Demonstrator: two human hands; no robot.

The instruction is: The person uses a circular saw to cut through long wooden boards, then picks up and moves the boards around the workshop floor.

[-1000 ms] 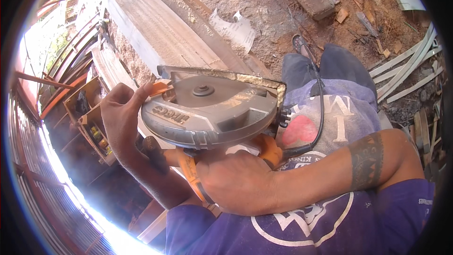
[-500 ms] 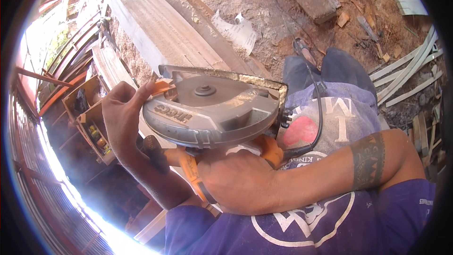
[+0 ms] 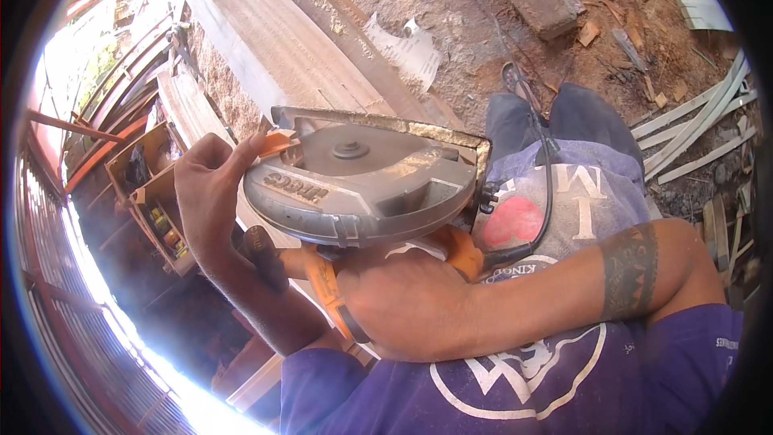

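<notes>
Orange handle under right hand (image 3: 411,306), fingers wrapped tight round it. Left hand (image 3: 211,193) pinches orange guard lever at front edge of circular saw (image 3: 362,181), held blade-side up over lap. Looks heavy, rigid, metal-bodied; safest hold likely handle, clear of blade. Black cord (image 3: 547,193) trails over knees. Wooden crate (image 3: 157,201) at left holds small tools, contents unclear.

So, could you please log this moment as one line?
left hand: on saw's orange lever | right hand: gripping handle | circular saw: held over lap
</notes>
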